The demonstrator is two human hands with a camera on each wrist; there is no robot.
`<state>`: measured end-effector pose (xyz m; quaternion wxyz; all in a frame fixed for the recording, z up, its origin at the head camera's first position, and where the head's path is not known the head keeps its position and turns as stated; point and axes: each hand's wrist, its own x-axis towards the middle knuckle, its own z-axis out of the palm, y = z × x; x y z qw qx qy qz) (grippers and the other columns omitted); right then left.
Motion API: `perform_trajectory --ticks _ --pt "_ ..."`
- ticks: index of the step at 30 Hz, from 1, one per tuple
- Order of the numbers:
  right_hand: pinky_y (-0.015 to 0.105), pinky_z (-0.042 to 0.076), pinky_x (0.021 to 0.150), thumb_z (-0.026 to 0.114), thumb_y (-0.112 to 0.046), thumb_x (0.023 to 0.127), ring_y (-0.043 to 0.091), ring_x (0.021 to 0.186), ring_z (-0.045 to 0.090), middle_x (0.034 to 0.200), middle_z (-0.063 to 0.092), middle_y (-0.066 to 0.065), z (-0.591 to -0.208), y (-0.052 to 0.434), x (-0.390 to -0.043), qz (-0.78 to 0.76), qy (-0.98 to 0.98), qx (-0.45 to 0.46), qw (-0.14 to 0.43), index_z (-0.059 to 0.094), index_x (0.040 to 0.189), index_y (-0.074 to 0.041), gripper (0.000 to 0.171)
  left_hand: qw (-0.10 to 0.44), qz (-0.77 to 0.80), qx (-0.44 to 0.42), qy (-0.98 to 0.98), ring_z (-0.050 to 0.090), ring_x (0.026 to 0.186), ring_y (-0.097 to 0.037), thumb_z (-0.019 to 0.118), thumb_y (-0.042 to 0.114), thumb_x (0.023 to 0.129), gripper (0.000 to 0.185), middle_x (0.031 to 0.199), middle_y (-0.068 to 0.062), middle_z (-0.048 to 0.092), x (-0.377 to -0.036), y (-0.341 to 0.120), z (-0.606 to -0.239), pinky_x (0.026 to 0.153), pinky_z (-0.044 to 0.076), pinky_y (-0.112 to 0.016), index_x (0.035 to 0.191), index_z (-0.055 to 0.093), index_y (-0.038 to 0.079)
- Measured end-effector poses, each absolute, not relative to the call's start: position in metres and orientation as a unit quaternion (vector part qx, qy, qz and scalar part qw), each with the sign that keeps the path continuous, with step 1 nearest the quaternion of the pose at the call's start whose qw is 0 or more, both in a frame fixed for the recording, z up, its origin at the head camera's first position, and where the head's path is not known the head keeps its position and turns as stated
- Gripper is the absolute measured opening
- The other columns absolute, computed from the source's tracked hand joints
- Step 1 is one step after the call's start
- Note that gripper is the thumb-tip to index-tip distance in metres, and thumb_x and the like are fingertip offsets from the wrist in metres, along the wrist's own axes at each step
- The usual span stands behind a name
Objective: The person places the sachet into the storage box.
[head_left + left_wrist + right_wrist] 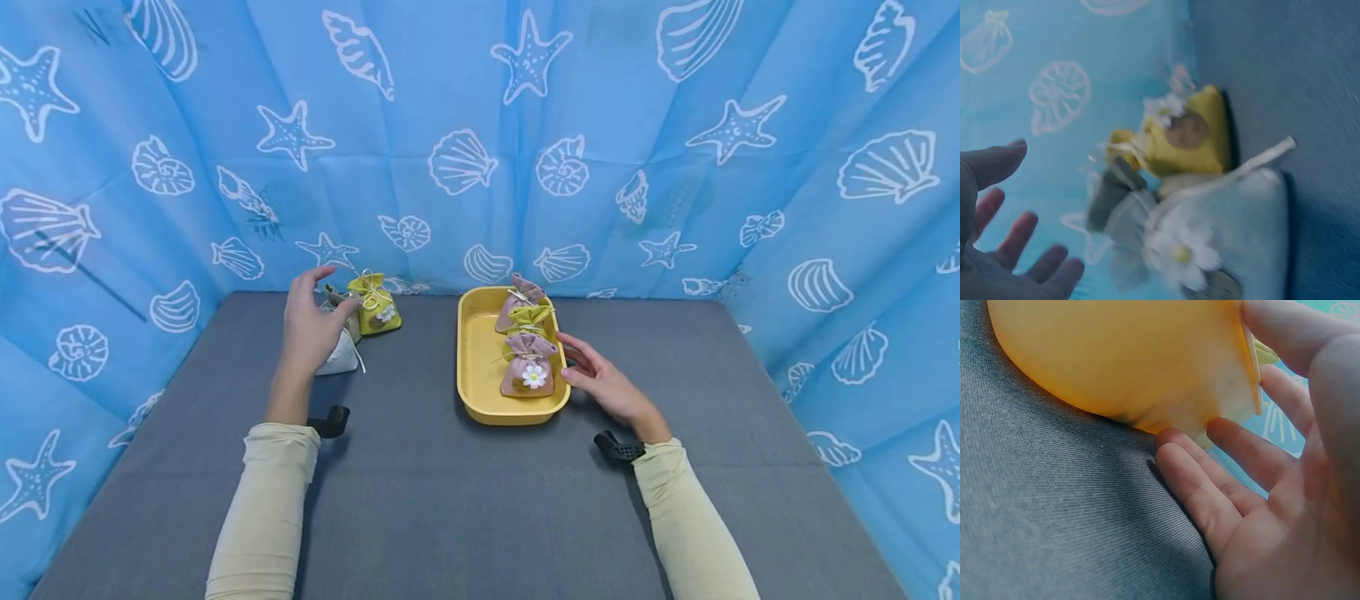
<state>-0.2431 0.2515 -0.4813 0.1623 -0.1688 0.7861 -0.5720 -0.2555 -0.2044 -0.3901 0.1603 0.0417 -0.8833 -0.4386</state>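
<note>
In the head view my left hand (311,323) is over a group of small drawstring pouches at the left. Its thumb and fingers are spread with nothing between them. Closest to it are a pale blue-grey pouch (1244,219) with a white flower and a grey-green pouch (1113,197), partly hidden. Behind them stands a yellow-green pouch (381,307). My right hand (606,385) touches the right side of a yellow tray (477,367) with loosely bent fingers. Inside that tray are a front pink pouch (517,379) with a flower, a yellow-green pouch (531,317) and a rear pink pouch (517,302).
A grey cloth (480,500) covers the table. Blue curtains (480,225) printed with shells and starfish hang along the back and both sides. A black wrist mount (330,422) is on the left wrist, and another black mount (618,447) on the right.
</note>
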Motion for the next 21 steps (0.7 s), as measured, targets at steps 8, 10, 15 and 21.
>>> perform_trajectory --ticks 8,10,15,21 --pt "0.063 0.023 0.123 0.053 -0.022 0.107 0.041 0.157 0.019 0.171 0.018 0.017 -0.481 0.251 -0.243 -0.571 0.787 -0.168 0.161 0.020 0.164 -0.020 0.066 0.106 -0.485 0.128 -0.859 0.030 0.151 -0.038 0.071 0.031 0.096 0.083 0.164 -0.019 0.026 -0.264 -0.232 -0.414 0.120 0.033 -0.059 0.161 0.024 0.014" --pt "0.063 0.024 0.123 0.053 -0.021 0.107 0.041 0.157 0.020 0.171 0.018 0.017 -0.481 0.251 -0.243 -0.573 0.786 -0.167 0.161 0.020 0.164 -0.020 0.066 0.092 -0.489 0.136 -0.857 0.031 0.151 -0.040 0.072 0.032 0.095 0.086 0.165 -0.019 0.025 -0.264 -0.237 -0.418 0.119 0.034 -0.059 0.162 0.021 0.015" --pt "0.063 0.025 0.123 0.053 -0.024 0.107 0.042 0.156 0.022 0.171 0.018 0.017 -0.481 0.251 -0.242 -0.570 0.788 -0.163 0.164 0.019 0.164 -0.021 0.066 0.057 -0.492 0.145 -0.856 0.039 0.145 -0.043 0.072 0.033 0.095 0.091 0.167 -0.019 0.025 -0.265 -0.243 -0.425 0.114 0.040 -0.059 0.163 0.014 0.016" --pt "0.062 0.026 0.122 0.054 -0.024 0.107 0.041 0.156 0.024 0.171 0.019 0.017 -0.481 0.251 -0.243 -0.573 0.786 -0.165 0.162 0.020 0.164 -0.021 0.067 0.031 -0.466 0.165 -0.869 0.046 0.141 -0.044 0.071 0.025 0.096 0.086 0.160 -0.026 0.035 -0.263 -0.245 -0.426 0.108 0.046 -0.059 0.163 0.017 0.013"
